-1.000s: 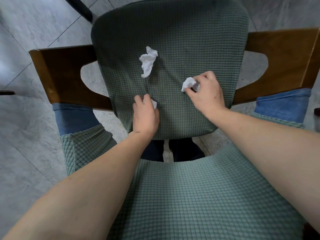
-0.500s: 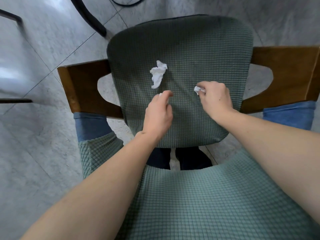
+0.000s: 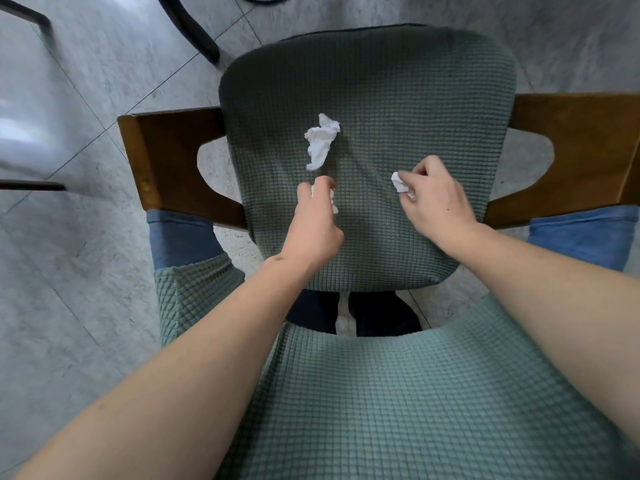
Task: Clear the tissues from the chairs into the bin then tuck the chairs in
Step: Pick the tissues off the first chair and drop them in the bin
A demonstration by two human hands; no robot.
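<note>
- Left hand (image 3: pixel 317 225) curled shut around a small tissue (image 3: pixel 334 202); only white slivers show at the fingers, the rest hidden in the fist.
- Right hand (image 3: pixel 434 202) pinched closed on a balled tissue (image 3: pixel 398 182), part tucked under the fingers.
- Third tissue (image 3: pixel 321 140): loose, white, crumpled, elongated, lying on the green waffle-knit chair seat (image 3: pixel 398 109), just beyond the left hand and not touching it.
- Chair back (image 3: pixel 415 393) cut off by the bottom edge of the frame.
- Wooden armrests (image 3: pixel 173 161) flank the seat; grey tiled floor (image 3: pixel 69 271) open to the left.
</note>
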